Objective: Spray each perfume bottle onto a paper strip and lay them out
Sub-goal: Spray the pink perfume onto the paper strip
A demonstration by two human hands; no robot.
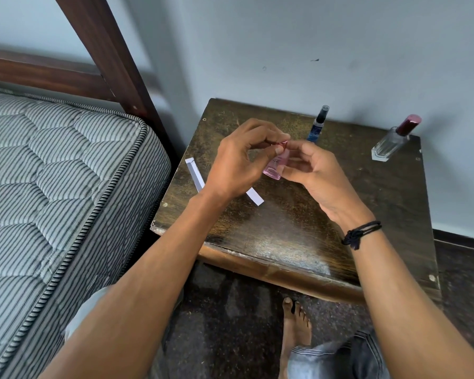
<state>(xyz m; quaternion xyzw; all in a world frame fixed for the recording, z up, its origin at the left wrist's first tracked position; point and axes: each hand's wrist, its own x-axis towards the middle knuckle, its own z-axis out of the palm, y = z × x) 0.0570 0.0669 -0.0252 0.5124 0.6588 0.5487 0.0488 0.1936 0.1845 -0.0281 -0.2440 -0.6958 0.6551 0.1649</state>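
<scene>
Head view: I am seeing both hands working above the table point(285, 242), holding a small pink bottle point(272, 172) between them, just off the wood. The left hand point(236, 160) is curling in, its thumb and fingertips pinching the bottle's red top point(284, 143). The right hand point(309, 170) is gripping the bottle's side between thumb and forefinger, its other fingers loosely bent. A white paper strip point(195, 175) is lying near the table's left edge, running under the left hand. A second white piece point(255, 196) is showing beside the left wrist; I cannot tell whether it is the same strip. A slim blue bottle point(316, 129) is standing at the back, a clear bottle point(389, 144) with a dark red cap well apart at the right corner.
</scene>
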